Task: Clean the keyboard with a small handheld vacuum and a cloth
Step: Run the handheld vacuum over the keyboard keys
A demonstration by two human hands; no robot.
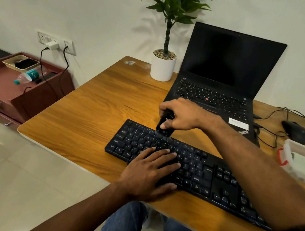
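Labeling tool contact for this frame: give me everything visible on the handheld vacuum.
The handheld vacuum is small, black, seemingly plastic, and mostly hidden by the right hand gripping it from above. It stands nearly upright, nozzle down on the upper key rows of the black keyboard, left of centre. Motion blur hides finer detail. The left hand rests flat on the keys nearby, apart from it.

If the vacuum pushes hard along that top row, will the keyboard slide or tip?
Probably slides rather than tips: the keyboard lies flat and low on smooth wood table. The left hand pressing flat should hold it. It looks stiff, likely light.
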